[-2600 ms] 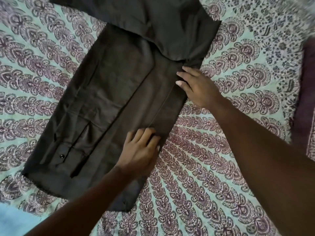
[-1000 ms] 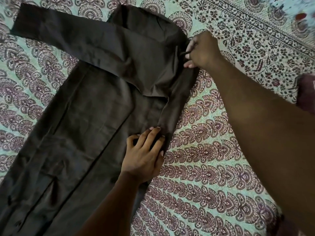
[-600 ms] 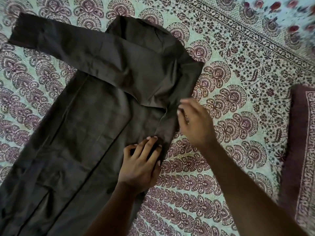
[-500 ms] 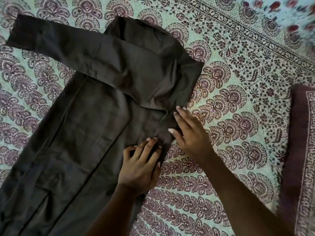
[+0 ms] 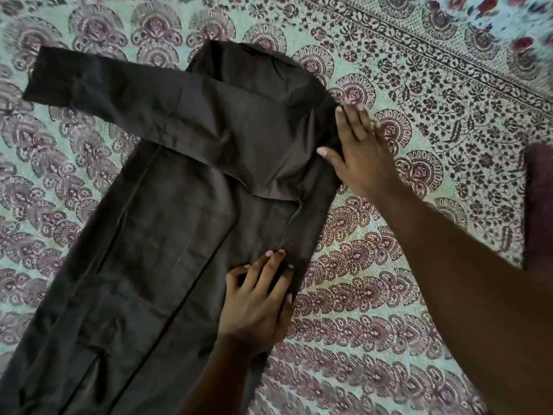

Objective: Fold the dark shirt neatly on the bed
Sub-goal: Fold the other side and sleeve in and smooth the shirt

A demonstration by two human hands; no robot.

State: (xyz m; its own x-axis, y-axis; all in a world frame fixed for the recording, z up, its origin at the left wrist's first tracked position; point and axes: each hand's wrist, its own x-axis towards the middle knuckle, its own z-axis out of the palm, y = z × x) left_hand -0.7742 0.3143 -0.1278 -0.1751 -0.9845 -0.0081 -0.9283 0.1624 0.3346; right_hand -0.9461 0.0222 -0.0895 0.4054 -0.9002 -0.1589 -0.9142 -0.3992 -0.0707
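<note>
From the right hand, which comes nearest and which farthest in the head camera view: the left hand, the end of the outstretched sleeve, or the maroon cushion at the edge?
1. Left hand, below the right hand, pressing the dark shirt.
2. Maroon cushion, at the right edge.
3. Sleeve end, far upper left.

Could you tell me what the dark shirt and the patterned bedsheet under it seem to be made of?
The dark shirt looks like a thin woven fabric, perhaps cotton or a blend: it has a faint sheen, soft creases and crisp fold edges. The bedsheet looks like matte printed cotton, with flat maroon motifs on pale green and no shine. Neither fibre can be told for certain.
</note>
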